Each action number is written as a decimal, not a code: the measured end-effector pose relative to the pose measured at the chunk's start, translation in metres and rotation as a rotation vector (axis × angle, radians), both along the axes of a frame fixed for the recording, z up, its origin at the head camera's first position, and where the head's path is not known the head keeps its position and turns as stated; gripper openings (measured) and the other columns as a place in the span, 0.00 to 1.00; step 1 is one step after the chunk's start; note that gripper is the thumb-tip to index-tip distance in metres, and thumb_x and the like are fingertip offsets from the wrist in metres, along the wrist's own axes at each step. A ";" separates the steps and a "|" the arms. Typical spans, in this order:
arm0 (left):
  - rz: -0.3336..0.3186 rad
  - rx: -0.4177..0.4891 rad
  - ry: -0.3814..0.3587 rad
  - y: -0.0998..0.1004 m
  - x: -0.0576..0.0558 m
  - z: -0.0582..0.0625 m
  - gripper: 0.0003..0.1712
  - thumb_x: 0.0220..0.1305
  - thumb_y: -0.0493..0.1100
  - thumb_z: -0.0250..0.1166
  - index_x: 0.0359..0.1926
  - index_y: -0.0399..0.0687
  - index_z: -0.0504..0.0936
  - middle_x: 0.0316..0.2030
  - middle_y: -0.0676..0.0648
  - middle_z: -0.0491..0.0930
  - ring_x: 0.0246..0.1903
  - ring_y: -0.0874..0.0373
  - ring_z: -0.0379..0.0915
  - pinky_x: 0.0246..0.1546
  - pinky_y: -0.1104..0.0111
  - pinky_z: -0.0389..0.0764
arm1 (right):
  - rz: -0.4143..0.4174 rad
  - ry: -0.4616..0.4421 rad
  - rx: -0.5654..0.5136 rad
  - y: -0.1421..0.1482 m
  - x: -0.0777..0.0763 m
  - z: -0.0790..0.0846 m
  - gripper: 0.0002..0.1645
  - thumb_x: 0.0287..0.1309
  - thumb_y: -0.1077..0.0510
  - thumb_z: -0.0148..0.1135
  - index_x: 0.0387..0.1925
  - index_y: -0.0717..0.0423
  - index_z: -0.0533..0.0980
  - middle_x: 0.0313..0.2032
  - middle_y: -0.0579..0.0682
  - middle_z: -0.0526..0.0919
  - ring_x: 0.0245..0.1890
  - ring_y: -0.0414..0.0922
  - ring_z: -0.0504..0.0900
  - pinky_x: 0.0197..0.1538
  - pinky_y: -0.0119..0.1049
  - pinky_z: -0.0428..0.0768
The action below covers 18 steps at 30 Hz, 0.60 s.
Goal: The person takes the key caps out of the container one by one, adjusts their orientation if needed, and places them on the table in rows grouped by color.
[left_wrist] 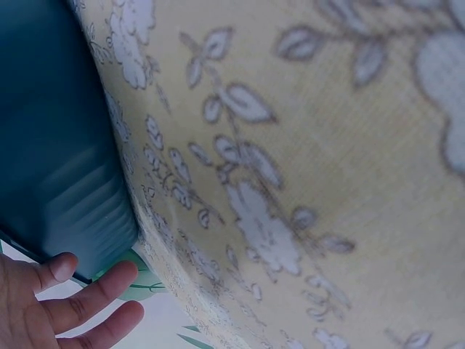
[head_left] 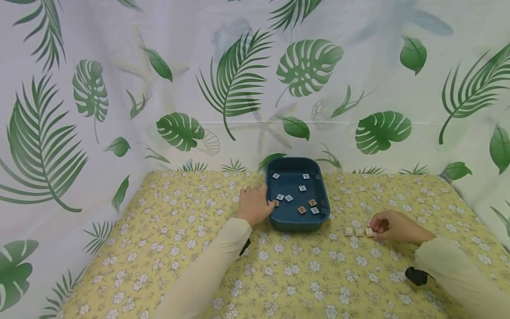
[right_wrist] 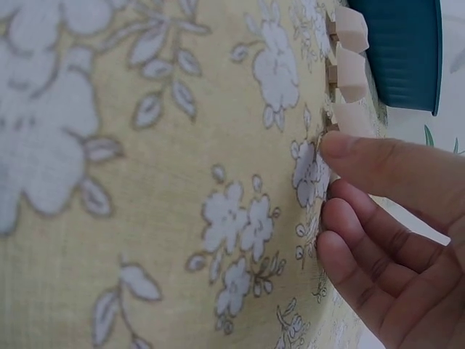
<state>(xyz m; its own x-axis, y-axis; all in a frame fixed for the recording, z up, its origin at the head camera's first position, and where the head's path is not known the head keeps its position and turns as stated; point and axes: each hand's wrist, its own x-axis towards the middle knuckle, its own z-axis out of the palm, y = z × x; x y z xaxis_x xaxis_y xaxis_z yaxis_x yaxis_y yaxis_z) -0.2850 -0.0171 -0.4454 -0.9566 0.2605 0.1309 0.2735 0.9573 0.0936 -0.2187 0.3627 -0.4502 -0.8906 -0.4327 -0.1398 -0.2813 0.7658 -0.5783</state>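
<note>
A dark blue plastic bin (head_left: 296, 227) stands near the back of the table. My left hand (head_left: 255, 206) rests against its left rim, the thumb lying over the edge. In the left wrist view the fingers (left_wrist: 94, 298) of that hand are loosely extended beside the bin's corner. Right of the bin, three small cream letter tiles form a row: a left tile (head_left: 349, 231), a middle tile (head_left: 359, 232) and a right tile (head_left: 369, 232). My right hand (head_left: 392, 228) pinches the right tile, its thumb at the tile's edge and the other fingers curled; the index fingertip is partly hidden.
Inside the bin lie several loose tiles, some white like this tile (head_left: 302, 188), some orange-brown like this one (head_left: 302, 210). A yellow floral cloth (head_left: 159, 266) covers the table. A white leaf-print curtain (head_left: 247, 146) hangs behind and at both sides.
</note>
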 end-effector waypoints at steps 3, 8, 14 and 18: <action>0.002 0.001 0.005 0.000 0.000 0.000 0.22 0.64 0.54 0.52 0.53 0.49 0.74 0.39 0.44 0.82 0.44 0.46 0.75 0.51 0.53 0.71 | -0.001 -0.007 -0.005 0.000 0.000 0.001 0.09 0.49 0.59 0.68 0.32 0.57 0.78 0.29 0.47 0.79 0.26 0.33 0.75 0.31 0.30 0.77; -0.001 0.006 0.011 -0.001 0.000 0.000 0.21 0.64 0.54 0.53 0.52 0.49 0.74 0.38 0.44 0.82 0.43 0.46 0.75 0.51 0.53 0.71 | -0.014 -0.009 0.005 -0.001 -0.002 0.001 0.10 0.49 0.59 0.69 0.34 0.56 0.78 0.30 0.47 0.79 0.26 0.33 0.75 0.31 0.30 0.76; -0.003 -0.001 0.006 -0.001 0.000 0.000 0.21 0.64 0.55 0.52 0.52 0.48 0.74 0.38 0.44 0.81 0.43 0.46 0.75 0.50 0.54 0.71 | -0.001 0.025 0.005 -0.005 -0.002 -0.001 0.15 0.47 0.55 0.70 0.38 0.55 0.80 0.33 0.47 0.81 0.29 0.32 0.76 0.33 0.29 0.78; -0.007 -0.011 0.002 -0.001 0.000 0.000 0.22 0.64 0.55 0.52 0.52 0.48 0.73 0.38 0.44 0.81 0.43 0.46 0.75 0.50 0.54 0.71 | 0.003 0.035 -0.015 -0.006 -0.002 -0.003 0.14 0.50 0.54 0.68 0.38 0.55 0.80 0.36 0.49 0.82 0.30 0.31 0.77 0.33 0.30 0.78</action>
